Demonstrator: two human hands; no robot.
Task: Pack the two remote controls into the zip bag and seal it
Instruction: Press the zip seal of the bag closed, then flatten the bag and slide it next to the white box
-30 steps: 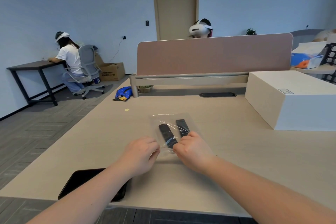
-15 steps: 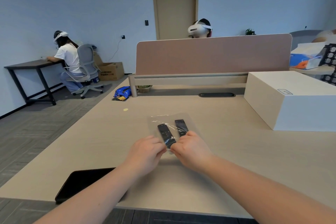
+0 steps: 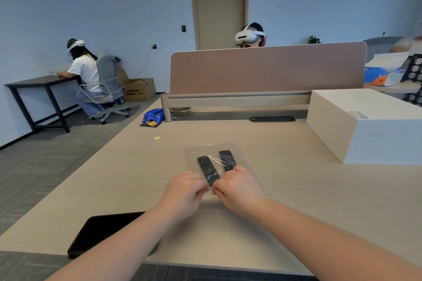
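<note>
A clear zip bag (image 3: 194, 153) lies flat on the beige table (image 3: 296, 189) in front of me. Two black remote controls lie side by side inside it, the left remote (image 3: 208, 169) and the right remote (image 3: 226, 159). My left hand (image 3: 182, 194) and my right hand (image 3: 238, 189) meet at the bag's near edge, fingers pinched on the plastic close to each other. The bag's near edge is hidden under my fingers, so I cannot tell whether the zip is closed.
A black phone (image 3: 100, 232) lies near the table's front left edge. A large white box (image 3: 365, 125) stands at the right. A pink divider panel (image 3: 267, 68) runs across the far side, with a person in a headset behind it. Another person sits at a far-left desk.
My two hands have drawn closer together along the bag's near edge; my left hand slid right toward the right hand. The bag and remotes stay in place.
</note>
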